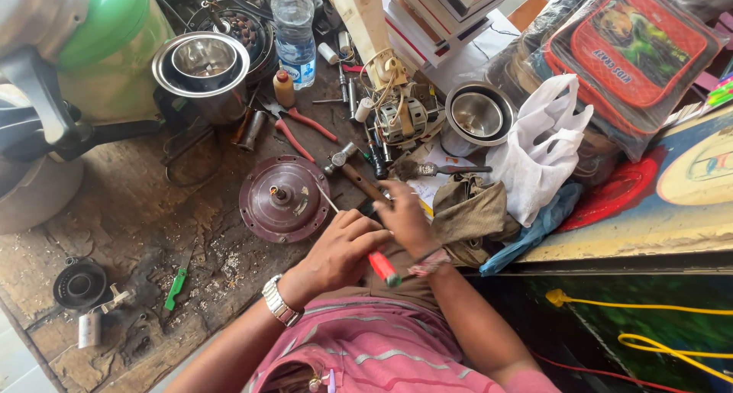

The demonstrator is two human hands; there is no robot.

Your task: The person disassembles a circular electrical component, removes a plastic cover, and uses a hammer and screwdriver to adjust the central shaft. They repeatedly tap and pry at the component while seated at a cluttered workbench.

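While the rough wooden table (137,202) carries a round maroon metal motor cover (282,198) | left hand (336,252) grip closed on red-handled screwdriver (378,265), thin shaft toward cover | right hand (405,217) curled, its hold I cannot tell.

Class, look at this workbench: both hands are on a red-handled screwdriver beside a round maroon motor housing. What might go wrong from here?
1. The left hand and right hand sit close together on the red-handled screwdriver; a slip might jab a finger.
2. Its thin shaft points at the round maroon motor housing and might scratch it.
3. The wood-handled hammer and red-handled pliers crowd the bench, so an elbow could knock them.
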